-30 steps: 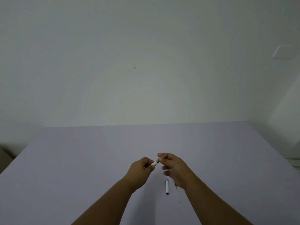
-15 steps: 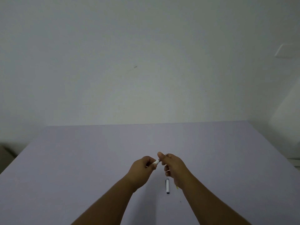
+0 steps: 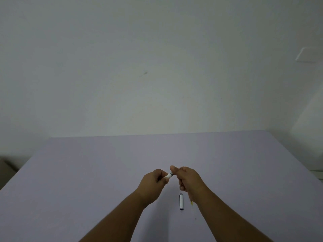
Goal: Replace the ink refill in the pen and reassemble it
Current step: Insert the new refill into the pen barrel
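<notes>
My left hand (image 3: 154,182) is closed around a white pen barrel (image 3: 168,175), whose end sticks out toward the right. My right hand (image 3: 189,179) pinches the barrel's grey tip end with thumb and fingers, so the two hands meet above the table. What the right fingers hold at the tip is mostly hidden. A white pen cap (image 3: 181,201) with a dark end lies on the table just below my right hand. A thin yellow piece (image 3: 191,202), perhaps a refill, shows beside my right wrist, partly hidden.
The lilac table (image 3: 87,172) stretches wide to the left and right of my hands. A pale wall rises behind its far edge. A white wall plate (image 3: 308,55) sits high at the right.
My hands have drawn closer together, and less of the white barrel shows between them. The cap on the table has not moved.
</notes>
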The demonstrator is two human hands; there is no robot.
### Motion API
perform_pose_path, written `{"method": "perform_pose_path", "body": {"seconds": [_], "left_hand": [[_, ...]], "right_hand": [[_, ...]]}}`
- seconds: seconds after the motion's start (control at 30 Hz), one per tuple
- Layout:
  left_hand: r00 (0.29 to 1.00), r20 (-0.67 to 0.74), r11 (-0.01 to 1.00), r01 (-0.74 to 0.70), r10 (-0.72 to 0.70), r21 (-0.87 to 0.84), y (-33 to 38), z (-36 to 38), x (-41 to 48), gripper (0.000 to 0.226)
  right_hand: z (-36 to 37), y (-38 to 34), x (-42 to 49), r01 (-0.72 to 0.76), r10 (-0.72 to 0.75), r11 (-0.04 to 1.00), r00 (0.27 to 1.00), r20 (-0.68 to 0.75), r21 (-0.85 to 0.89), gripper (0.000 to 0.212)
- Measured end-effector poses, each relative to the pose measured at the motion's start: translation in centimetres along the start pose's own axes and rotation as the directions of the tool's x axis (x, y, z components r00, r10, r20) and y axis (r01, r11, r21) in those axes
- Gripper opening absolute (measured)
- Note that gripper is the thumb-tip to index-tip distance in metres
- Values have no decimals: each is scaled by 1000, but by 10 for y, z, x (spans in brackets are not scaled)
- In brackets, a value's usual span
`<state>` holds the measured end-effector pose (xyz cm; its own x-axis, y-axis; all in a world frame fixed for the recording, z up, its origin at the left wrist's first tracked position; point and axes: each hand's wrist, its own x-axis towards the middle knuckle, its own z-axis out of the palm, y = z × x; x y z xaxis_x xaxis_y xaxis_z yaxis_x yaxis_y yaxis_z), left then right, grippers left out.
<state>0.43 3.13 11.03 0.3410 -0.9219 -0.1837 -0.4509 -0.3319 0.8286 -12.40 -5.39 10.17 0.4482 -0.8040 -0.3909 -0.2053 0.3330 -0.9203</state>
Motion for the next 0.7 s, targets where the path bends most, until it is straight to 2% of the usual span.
{"method": "perform_pose_path", "body": {"seconds": [0.07,0.13,0.2,0.3,0.43,0.5,0.63,0.7], "left_hand": [[1000,3,1000,6,-6,-15,0,0,1,11],[1000,-2,1000,21,-21,-23,-1,-1,2,11],[1000,-2,999,25,-25,-22,0,-2,3,12],[1000,5,1000,9,-9,-4,1,-2,3,12],[1000,-4,1000,-4,4,3,3,-3,4,10],[1000,-6,1000,-14,14,9,4,-3,4,10],[1000,0,1000,-11,11,-18,5,-1,4,11],[1000,-8,999,7,-8,-44,4,-2,5,11]], "right_hand": [[1,1,1,1,-1,1000,1000,3,16,30],[-2,2,0,39,-47,992,996,73,117,15],[-4,1,-1,56,-67,991,994,88,124,9],[-2,-1,0,17,-19,999,999,43,33,21],[-3,-1,0,61,-76,990,991,114,129,11],[-3,-3,0,66,-75,993,993,93,95,12],[3,-5,2,9,-9,999,1000,6,-52,37],[1,-3,3,36,-37,999,998,43,25,29]]}}
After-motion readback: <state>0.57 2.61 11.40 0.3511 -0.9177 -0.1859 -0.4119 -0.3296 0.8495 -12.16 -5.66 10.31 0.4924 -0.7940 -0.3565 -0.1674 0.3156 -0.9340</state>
